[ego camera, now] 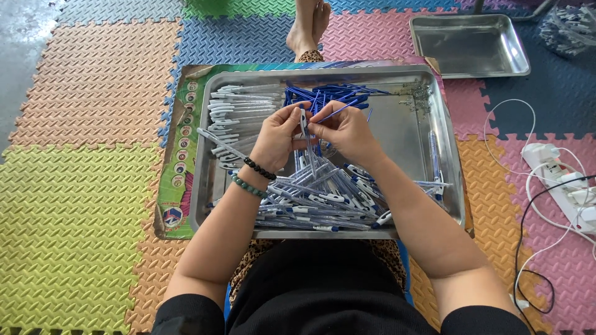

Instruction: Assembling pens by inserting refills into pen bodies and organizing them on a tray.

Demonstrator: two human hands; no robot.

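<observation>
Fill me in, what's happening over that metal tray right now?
A person sitting on foam floor mats holds a pen barrel between the left hand and the right hand, above a large metal tray. The right hand also pinches a thin blue refill at the barrel's top end. In the tray lie white pen parts, loose blue refills and a pile of assembled pens. A second, empty tray sits further off.
</observation>
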